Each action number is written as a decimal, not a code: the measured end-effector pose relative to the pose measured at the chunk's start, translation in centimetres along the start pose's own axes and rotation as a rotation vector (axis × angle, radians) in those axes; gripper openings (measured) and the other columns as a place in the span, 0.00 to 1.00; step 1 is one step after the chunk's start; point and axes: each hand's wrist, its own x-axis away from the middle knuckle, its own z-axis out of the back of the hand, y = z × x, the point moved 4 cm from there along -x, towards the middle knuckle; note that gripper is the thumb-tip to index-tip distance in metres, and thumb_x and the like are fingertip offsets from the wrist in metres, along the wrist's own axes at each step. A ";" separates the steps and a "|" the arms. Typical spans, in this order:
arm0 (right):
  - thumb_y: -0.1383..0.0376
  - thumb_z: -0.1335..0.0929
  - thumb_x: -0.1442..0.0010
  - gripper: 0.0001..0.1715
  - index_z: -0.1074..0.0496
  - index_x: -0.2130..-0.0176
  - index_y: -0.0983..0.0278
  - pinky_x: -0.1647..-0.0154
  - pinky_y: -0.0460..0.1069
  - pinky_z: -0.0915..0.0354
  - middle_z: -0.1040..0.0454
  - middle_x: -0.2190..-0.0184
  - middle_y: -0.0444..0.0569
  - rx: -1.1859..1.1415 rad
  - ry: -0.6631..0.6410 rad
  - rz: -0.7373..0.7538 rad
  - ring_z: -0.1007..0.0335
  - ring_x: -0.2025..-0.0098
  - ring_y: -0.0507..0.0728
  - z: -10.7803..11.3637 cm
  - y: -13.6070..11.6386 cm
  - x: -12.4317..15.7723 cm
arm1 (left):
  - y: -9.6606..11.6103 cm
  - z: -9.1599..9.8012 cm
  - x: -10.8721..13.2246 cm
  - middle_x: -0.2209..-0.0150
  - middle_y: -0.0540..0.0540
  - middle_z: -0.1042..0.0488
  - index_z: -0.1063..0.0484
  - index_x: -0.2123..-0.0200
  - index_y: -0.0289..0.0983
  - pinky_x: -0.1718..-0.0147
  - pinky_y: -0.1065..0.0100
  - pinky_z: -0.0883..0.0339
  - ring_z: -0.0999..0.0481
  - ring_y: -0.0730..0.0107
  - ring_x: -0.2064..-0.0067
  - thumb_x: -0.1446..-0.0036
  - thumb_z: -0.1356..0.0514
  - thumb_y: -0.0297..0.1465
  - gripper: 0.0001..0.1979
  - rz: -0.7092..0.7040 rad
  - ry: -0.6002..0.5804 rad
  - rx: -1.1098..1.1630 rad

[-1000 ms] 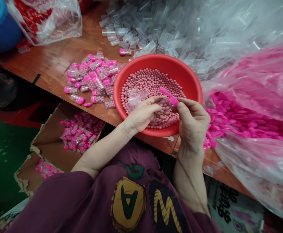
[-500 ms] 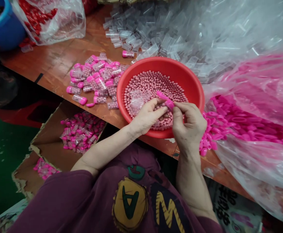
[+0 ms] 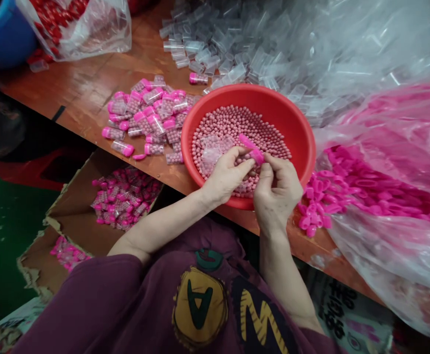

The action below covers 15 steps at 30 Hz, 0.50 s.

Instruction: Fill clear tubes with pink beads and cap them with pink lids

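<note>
Over a red plastic bowl (image 3: pixel 296 123) of small pink beads (image 3: pixel 237 120), my two hands meet at one small container. My left hand (image 3: pixel 225 176) is closed around its body, which the fingers mostly hide. A bright pink flip cap (image 3: pixel 257 156) sits at its right end, with the lid tilted up and open. The fingertips of my right hand (image 3: pixel 277 191) pinch the cap's right edge. Several clear empty tubes (image 3: pixel 212 152) lie on the beads at the bowl's left side, just beyond my left hand.
Bead-filled tubes with pink caps (image 3: pixel 152 110) are heaped left of the bowl. Clear tubes (image 3: pixel 215 61) spread behind it. Loose pink caps (image 3: pixel 316 201) spill from a plastic bag at the right. Below the table edge, a cardboard box (image 3: pixel 85 211) holds more filled tubes.
My right hand has shifted slightly left and its fingers have drawn closer in at the pink cap. The left hand keeps its grip. The whole view has shifted a little.
</note>
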 end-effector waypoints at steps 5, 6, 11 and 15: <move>0.49 0.26 0.26 0.16 0.13 0.53 0.55 0.49 0.59 0.18 0.13 0.59 0.48 -0.258 -0.062 -0.227 0.15 0.56 0.59 0.9 2.6 -2.2 | 0.0 -0.1 -0.1 0.68 0.54 0.24 0.27 0.56 0.37 0.71 0.74 0.39 0.25 0.79 0.72 0.33 0.31 0.24 0.08 0.138 -0.156 0.030; 0.43 0.26 0.28 0.22 0.12 0.54 0.56 0.53 0.57 0.18 0.14 0.62 0.47 -0.361 -0.071 -0.333 0.16 0.60 0.59 0.8 3.5 -2.9 | -0.1 -0.2 0.1 0.68 0.53 0.23 0.26 0.56 0.37 0.71 0.74 0.39 0.24 0.79 0.72 0.35 0.29 0.25 0.10 0.178 -0.225 0.013; 0.27 0.30 0.33 0.40 0.13 0.58 0.58 0.67 0.57 0.18 0.15 0.68 0.51 -0.477 -0.345 -0.557 0.18 0.69 0.61 -1.3 6.0 -5.4 | -0.6 -0.1 0.6 0.70 0.50 0.19 0.22 0.57 0.35 0.69 0.72 0.31 0.23 0.76 0.73 0.40 0.25 0.27 0.11 0.276 -0.461 -0.090; 0.38 0.25 0.29 0.25 0.12 0.49 0.53 0.43 0.61 0.16 0.10 0.54 0.48 -0.501 -0.200 -0.315 0.11 0.50 0.62 0.5 5.1 -4.8 | -0.6 0.2 0.2 0.70 0.50 0.21 0.20 0.58 0.34 0.68 0.72 0.29 0.23 0.76 0.73 0.36 0.29 0.25 0.05 0.299 -0.382 -0.010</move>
